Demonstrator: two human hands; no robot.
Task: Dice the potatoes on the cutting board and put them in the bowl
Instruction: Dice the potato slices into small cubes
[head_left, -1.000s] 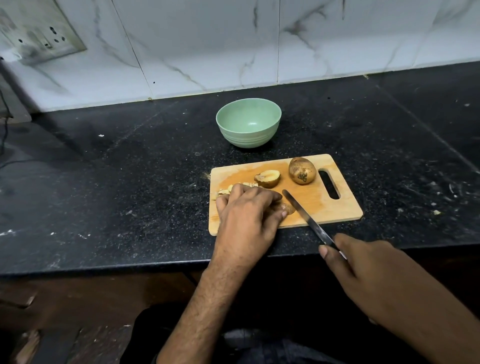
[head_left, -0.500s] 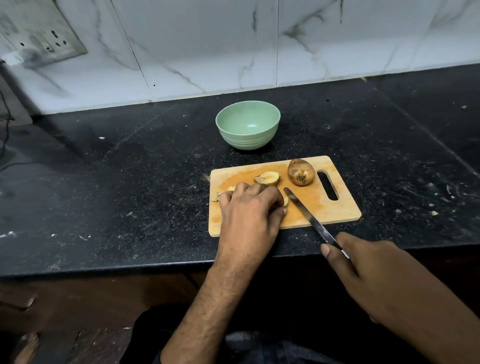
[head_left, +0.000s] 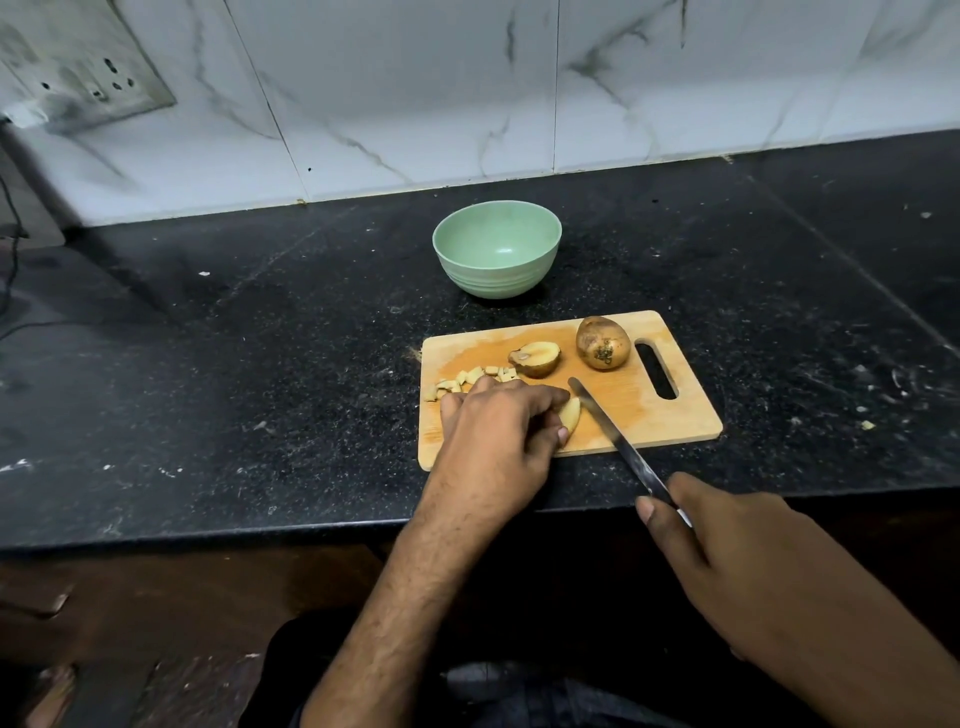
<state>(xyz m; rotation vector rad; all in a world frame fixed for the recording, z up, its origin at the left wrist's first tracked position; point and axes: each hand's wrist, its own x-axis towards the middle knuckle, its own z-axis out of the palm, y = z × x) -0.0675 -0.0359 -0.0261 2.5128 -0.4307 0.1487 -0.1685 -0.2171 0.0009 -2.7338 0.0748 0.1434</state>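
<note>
On a speckled black stone counter (head_left: 260, 364), pale potato cubes (head_left: 470, 376) line the wooden cutting board (head_left: 675, 421) near a ribbed green bowl (head_left: 497, 258), as the left hand (head_left: 498, 436) pinches a potato wedge (head_left: 570, 414) with curled fingers beside the steel knife (head_left: 618, 439) gripped in the right hand (head_left: 727, 551).

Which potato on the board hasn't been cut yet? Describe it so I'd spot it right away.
Find the wooden cutting board on the black counter, in front of the green bowl. At its far right corner, beside the handle slot, sits the whole potato. Unlike the halved potato to its left, it is round, fully skinned and dark-spotted.
</note>
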